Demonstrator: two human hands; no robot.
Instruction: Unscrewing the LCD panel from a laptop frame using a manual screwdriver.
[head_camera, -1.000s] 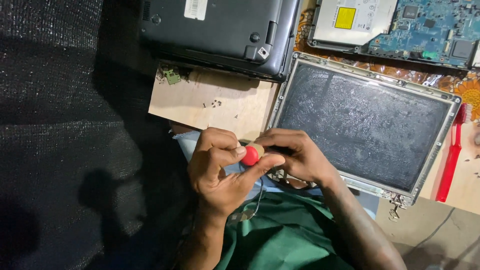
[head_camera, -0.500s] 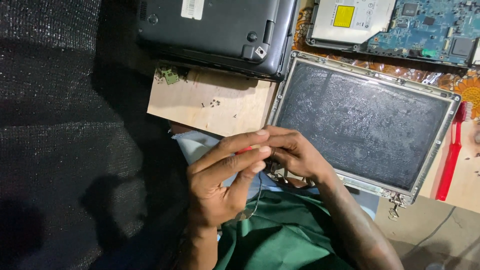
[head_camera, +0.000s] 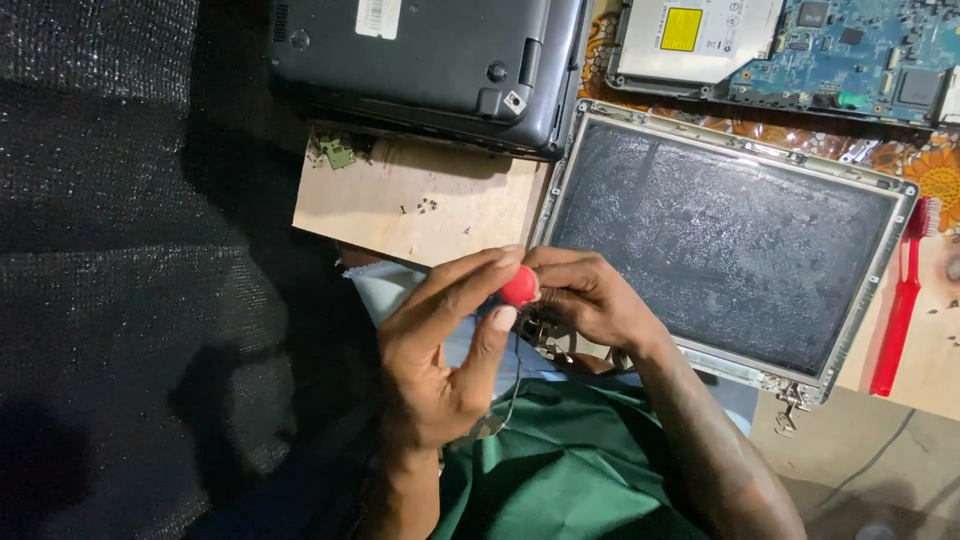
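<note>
Black mesh cloth (head_camera: 110, 250) covers the left; a board (head_camera: 420, 205) lies under a laptop (head_camera: 420, 60). Beside it sits a metal-framed screen (head_camera: 725, 235). At its corner, left hand (head_camera: 440, 355) pinches a red-capped screwdriver (head_camera: 520, 287); right hand (head_camera: 590, 300) curls around its hidden shaft.

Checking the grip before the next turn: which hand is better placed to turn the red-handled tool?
Left hand, probably: its fingers pinch the red handle; the right hand steadies the screen panel corner.

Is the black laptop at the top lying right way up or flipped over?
Flipped over: the black laptop shows its underside, with a label, screw holes and a latch, resting partly on the wooden board.
</note>
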